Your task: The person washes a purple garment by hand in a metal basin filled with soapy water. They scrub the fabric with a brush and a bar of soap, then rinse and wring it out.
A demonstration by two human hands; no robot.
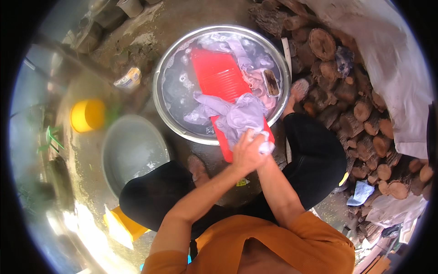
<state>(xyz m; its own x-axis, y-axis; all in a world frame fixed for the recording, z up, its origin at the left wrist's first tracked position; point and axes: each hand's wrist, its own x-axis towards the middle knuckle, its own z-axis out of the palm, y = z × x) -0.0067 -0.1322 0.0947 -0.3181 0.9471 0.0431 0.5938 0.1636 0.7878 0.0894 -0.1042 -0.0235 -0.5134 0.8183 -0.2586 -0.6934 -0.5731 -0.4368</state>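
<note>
A red ribbed washboard (pixel 218 75) leans in a large metal basin (pixel 160 75) of soapy water. A wet lilac garment (pixel 237 114) lies bunched on the board's lower end. My left hand (pixel 246 153) sits on top and grips the near end of that garment. My right hand (pixel 264 147) is mostly hidden under the left one and also clutches the cloth. More pale pink and lilac laundry (pixel 253 75) soaks in the basin, with a brown scrubbing brush (pixel 272 82) on it.
A smaller grey basin (pixel 132 150) stands at the left, a yellow bucket (pixel 87 115) beyond it. A soap packet (pixel 128 78) lies on the wet ground. Stacked firewood logs (pixel 360 109) and a white tarp (pixel 388 59) fill the right. My knees flank the basin.
</note>
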